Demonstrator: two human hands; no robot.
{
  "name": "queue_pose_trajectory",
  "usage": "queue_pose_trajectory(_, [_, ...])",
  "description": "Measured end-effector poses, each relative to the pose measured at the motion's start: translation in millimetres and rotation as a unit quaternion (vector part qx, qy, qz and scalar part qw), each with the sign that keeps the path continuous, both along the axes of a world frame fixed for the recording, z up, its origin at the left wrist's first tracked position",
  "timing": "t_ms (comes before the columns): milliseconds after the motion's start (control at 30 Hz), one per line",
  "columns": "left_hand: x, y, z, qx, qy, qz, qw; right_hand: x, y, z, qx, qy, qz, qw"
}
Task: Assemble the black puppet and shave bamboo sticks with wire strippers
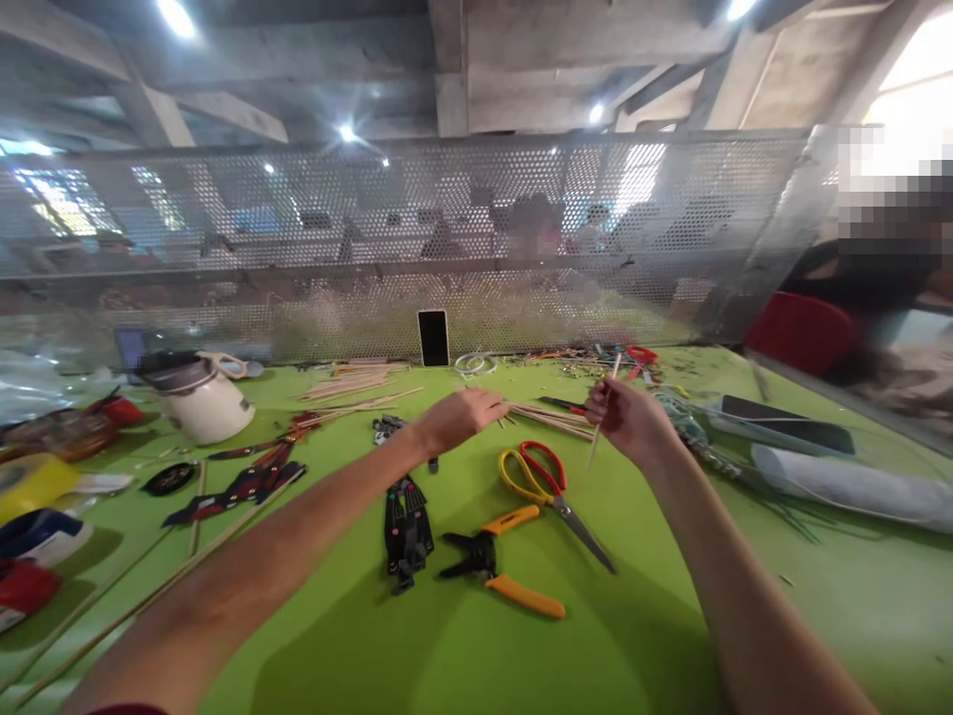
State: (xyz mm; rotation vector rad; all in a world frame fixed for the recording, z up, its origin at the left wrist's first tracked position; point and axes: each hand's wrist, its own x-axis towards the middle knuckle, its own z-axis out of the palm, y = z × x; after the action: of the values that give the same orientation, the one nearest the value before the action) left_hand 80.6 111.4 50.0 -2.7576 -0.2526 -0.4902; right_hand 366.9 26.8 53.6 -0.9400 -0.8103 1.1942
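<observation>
Upright in my right hand (pixel 621 415) is a thin wooden stick (pixel 605 422), pinched between fingertips and thumb. My left hand (pixel 463 415) is stretched over the table, its fingers close together; whether anything is between them is hidden. Its fingertips meet the near end of a small bundle of wooden sticks (pixel 555 417). Below the hands lie scissors (pixel 558 492) with one red and one yellow handle loop, and orange-handled pliers (pixel 513 561). Jointed black figure parts (pixel 406 531) lie beneath my left forearm.
On the left of the green table (pixel 476 665) stand a white jug (pixel 208 402), yellow tape (pixel 34 482) and a dark red-black figure (pixel 245 492). A phone (pixel 433 338) leans on the mesh screen (pixel 372 218). Wrapped rolls (pixel 849 482) lie right; a person sits beyond.
</observation>
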Motion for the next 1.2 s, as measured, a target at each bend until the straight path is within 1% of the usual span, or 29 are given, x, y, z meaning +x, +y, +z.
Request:
queue_pose_trajectory(67, [-7,-13,19.7,-0.08,-0.095,-0.017,0.992,-7,-1,-1.4,0.02,-0.04,0.019,0.999])
queue_pose_trajectory(100, [-11,-22,29.2,-0.135,-0.153,-0.023,0.979,-13,-2,-1.1,0.03,-0.065,0.026,0.997])
queue_pose_trajectory(133, [-16,-31,37.8,-0.197,-0.212,-0.023,0.957,-22,-5,-0.2,0.04,-0.091,0.033,0.995])
queue_pose_trajectory(200, [-23,-51,50.4,-0.315,-0.333,-0.017,0.889,-44,-13,2.5,0.058,-0.143,0.043,0.987])
queue_pose_trajectory(267, [-29,-71,55.2,-0.427,-0.398,-0.018,0.812,-72,-26,4.7,0.087,-0.207,0.054,0.973])
queue_pose_trajectory(300, [-31,-79,54.8,-0.47,-0.416,-0.019,0.778,-87,-32,5.2,0.13,-0.299,0.056,0.944])
queue_pose_trajectory(333, [-33,-86,53.0,-0.506,-0.428,-0.016,0.749,-102,-39,5.3,0.178,-0.378,0.056,0.907])
queue_pose_trajectory(367, [-35,-92,50.0,-0.531,-0.437,-0.012,0.726,-116,-44,5.1,0.219,-0.434,0.05,0.872])
queue_pose_trajectory(400, [-36,-96,46.2,-0.549,-0.446,-0.007,0.707,-127,-47,5.0,0.239,-0.467,0.04,0.85])
queue_pose_trajectory(433, [-38,-98,42.1,-0.56,-0.455,-0.004,0.692,-137,-49,5.2,0.235,-0.484,0.046,0.842])
queue_pose_trajectory(533, [-42,-96,29.2,-0.587,-0.481,0.0,0.651,-151,-43,8.1,0.186,-0.483,0.101,0.849])
queue_pose_trajectory(600, [-45,-91,21.5,-0.612,-0.501,-0.005,0.612,-152,-33,11.0,0.167,-0.474,0.139,0.853])
queue_pose_trajectory(700, [-50,-85,13.0,-0.662,-0.507,-0.038,0.55,-155,-20,11.3,0.151,-0.457,0.183,0.857])
queue_pose_trajectory(800, [-56,-82,7.8,-0.704,-0.491,-0.07,0.508,-165,-14,4.7,0.144,-0.428,0.215,0.866])
queue_pose_trajectory(867, [-59,-83,4.1,-0.721,-0.479,-0.075,0.495,-172,-16,-0.7,0.141,-0.404,0.236,0.872])
queue_pose_trajectory(933, [-60,-84,-0.9,-0.733,-0.454,-0.087,0.499,-176,-20,-4.2,0.138,-0.385,0.257,0.875])
queue_pose_trajectory(1000, [-60,-86,-6.3,-0.739,-0.416,-0.106,0.519,-175,-26,-5.2,0.135,-0.373,0.277,0.875])
queue_pose_trajectory(1067, [-59,-89,-10.0,-0.741,-0.382,-0.113,0.541,-171,-31,-5.5,0.132,-0.37,0.288,0.873])
queue_pose_trajectory(1200, [-54,-100,-11.1,-0.721,-0.363,-0.091,0.583,-163,-37,-10.3,0.134,-0.388,0.29,0.864])
